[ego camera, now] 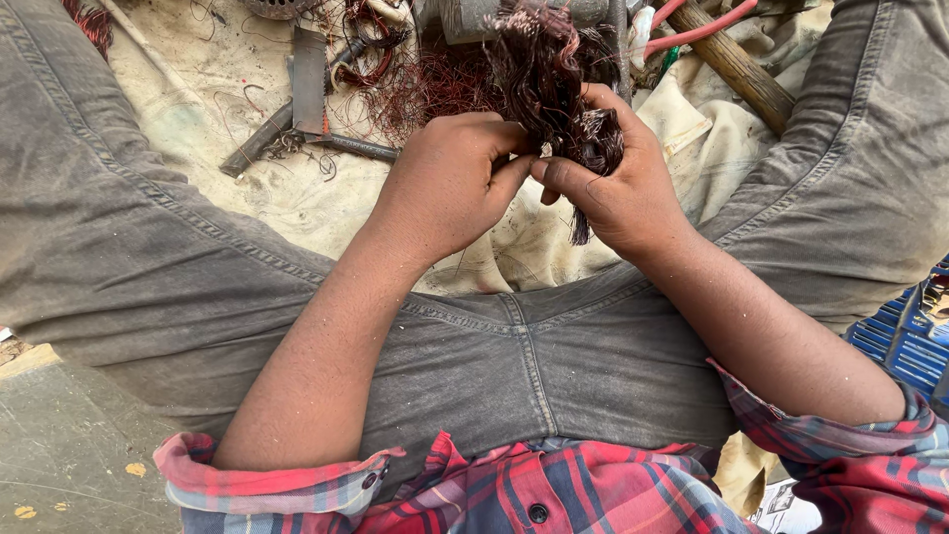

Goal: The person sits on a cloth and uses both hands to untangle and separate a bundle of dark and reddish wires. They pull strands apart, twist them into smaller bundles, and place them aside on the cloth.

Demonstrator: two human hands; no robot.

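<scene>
Fingers first: the left hand (450, 183) is pinching, thumb and forefinger pressed together right at the lower edge of a bundle of dark reddish copper wire (554, 84), seemingly on a small pale scrap or strand end there (too small to tell which). The right hand (613, 183) is curling closed around the bundle from the other side, fingers wrapping the wire and a short tuft hanging below the palm. The bundle is sitting between both hands, raised above a stained cloth (247, 178) spread between the person's knees.

By my reading, this is the picking-apart step: one hand steadying the tangle, the other teasing something loose. A next move would be calling for a firm hold on the right and a careful, straight pull on the left, since these strands snag.

Further out, loose wire (425, 94) is lying scattered on the cloth, beside flat metal bars (308, 79) and a wooden handle (736, 64).
</scene>
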